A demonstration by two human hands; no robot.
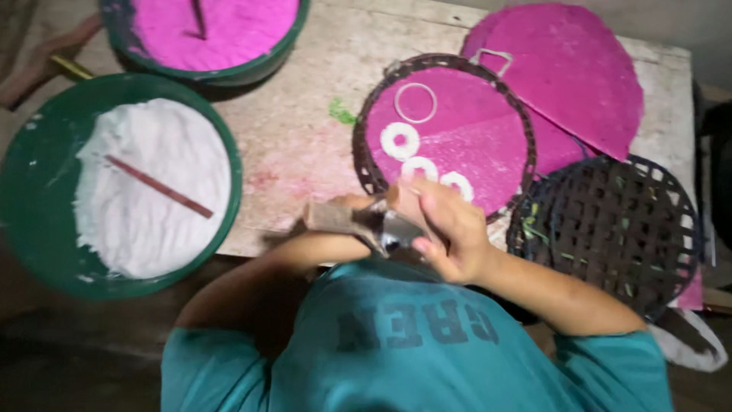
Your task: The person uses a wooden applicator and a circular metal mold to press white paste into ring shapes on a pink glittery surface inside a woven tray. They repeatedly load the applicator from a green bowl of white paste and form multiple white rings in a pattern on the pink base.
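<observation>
My right hand (451, 229) is closed around a small grey metal funnel-like tool (390, 229), held just above my teal shirt. My left hand (333, 216) grips the same tool from the left side, and the fingers of both hands meet on it. Just beyond my hands lies a round dark woven tray (367, 164) lined with a magenta sheet (473, 133). Several white rings (400, 141) are laid on that sheet, the nearest ones almost under my right fingers.
A green basin of white powder (30, 191) with a thin red-brown stick (158, 186) sits at left. Another green basin (252, 70) behind it holds pink powder. Round magenta sheets (568, 69) lie at back right. An unlined woven tray (610, 229) sits at right. Another person's hand (42, 65) shows at top left.
</observation>
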